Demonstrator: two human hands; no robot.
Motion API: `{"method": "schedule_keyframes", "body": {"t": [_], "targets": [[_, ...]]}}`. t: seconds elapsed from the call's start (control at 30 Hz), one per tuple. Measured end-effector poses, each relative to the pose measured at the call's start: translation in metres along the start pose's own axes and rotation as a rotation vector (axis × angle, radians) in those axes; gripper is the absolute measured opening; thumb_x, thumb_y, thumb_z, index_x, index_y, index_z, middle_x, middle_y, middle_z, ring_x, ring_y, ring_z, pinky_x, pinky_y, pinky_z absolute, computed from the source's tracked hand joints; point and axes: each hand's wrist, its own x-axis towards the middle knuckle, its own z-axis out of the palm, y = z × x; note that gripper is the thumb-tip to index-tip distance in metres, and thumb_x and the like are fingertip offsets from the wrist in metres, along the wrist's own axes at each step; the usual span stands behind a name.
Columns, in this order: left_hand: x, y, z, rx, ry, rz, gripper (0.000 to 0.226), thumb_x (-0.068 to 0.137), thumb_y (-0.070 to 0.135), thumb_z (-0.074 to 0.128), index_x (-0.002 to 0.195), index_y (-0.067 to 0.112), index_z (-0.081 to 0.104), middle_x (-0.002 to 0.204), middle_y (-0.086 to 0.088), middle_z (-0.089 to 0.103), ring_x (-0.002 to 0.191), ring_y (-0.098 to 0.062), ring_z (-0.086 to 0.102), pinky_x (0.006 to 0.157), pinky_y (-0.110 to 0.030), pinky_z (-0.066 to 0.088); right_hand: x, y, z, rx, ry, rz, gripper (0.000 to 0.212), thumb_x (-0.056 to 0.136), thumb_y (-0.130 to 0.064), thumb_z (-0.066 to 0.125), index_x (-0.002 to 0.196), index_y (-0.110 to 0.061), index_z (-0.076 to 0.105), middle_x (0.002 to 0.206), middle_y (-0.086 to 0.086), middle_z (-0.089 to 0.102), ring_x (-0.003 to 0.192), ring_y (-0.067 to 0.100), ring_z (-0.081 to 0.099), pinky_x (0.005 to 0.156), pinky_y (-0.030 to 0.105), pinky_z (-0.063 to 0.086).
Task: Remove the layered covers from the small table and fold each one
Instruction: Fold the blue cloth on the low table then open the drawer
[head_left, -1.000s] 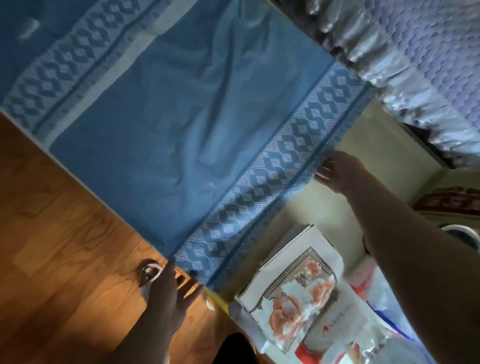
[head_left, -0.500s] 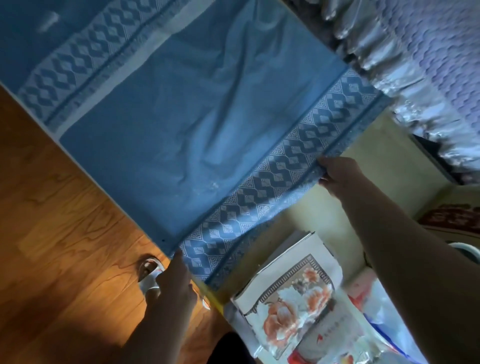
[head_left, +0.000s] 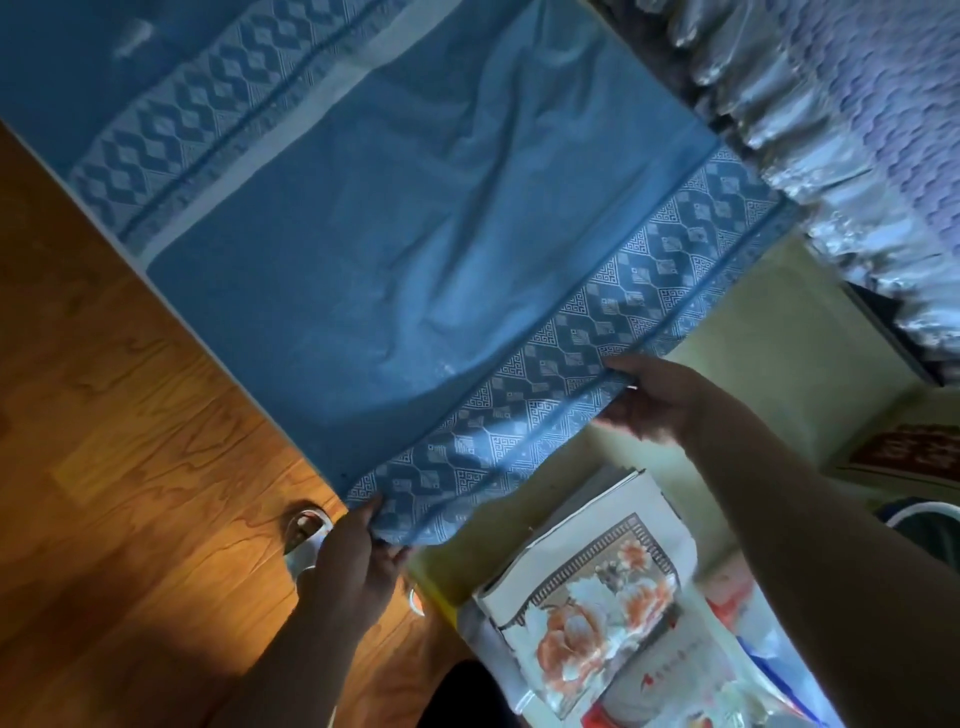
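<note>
A: From the head view, where is your cloth (head_left: 405, 249)?

B: You have the blue cloth spread out in front of you, over the wood floor (head_left: 130, 467) on one side and a pale surface (head_left: 753, 364) on the other. Its near patterned border sags between your hands. Whether its far part rests on the table, I cannot tell.

A: And your hands?

B: Your left hand (head_left: 358, 561) pinches the near corner, fingers curled under the hem. Your right hand (head_left: 660, 400) pinches the same border further along, thumb on top.

A: How will it handle?

B: By the look of it, light, thin and limp. It creases in the middle and droops wherever you don't hold it. It should not slip much, but it won't keep a shape alone.

A: So where do you hold?

B: At the corners, I judge. Your right hand sits partway along the edge; sliding it out to the far corner would keep the border taut for a clean fold. A floral bag (head_left: 587, 613) lies just below, so keep the hem clear of it.
</note>
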Motion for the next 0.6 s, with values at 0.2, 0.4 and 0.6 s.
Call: {"method": "schedule_keyframes", "body": {"t": [0.2,0.4,0.6], "targets": [[-0.025,0.036,-0.001,0.327,0.048,0.132,0.029,0.098,0.031,0.061,0.099,0.003,0.070,0.086,-0.015,0.074,0.083,-0.029,0.069,0.082,-0.041,0.055,0.012,0.023,0.009,0.067,0.113,0.015,0.005,0.096,-0.010,0.058,0.099,-0.012,0.060,0.083,0.009,0.075,0.079,0.027,0.073,0.072,0.047,0.062],[-0.017,-0.037,-0.026,0.560,0.073,-0.054,0.064,0.106,0.049,0.036,0.103,-0.003,0.073,0.100,-0.015,0.078,0.089,-0.021,0.071,0.072,-0.029,0.046,0.010,0.027,0.015,-0.028,0.209,0.033,0.015,0.099,-0.014,0.060,0.086,-0.011,0.053,0.078,0.007,0.057,0.071,0.022,0.059,0.063,0.043,0.059],[-0.005,-0.055,-0.030,0.351,0.100,0.043,0.044,0.103,0.046,0.047,0.092,0.010,0.070,0.095,-0.009,0.073,0.088,-0.018,0.065,0.085,-0.036,0.047,0.012,0.040,0.017,-0.143,0.227,0.026,0.018,0.097,-0.010,0.062,0.081,-0.011,0.055,0.044,0.000,0.058,0.043,0.012,0.060,0.041,0.030,0.055]]}}
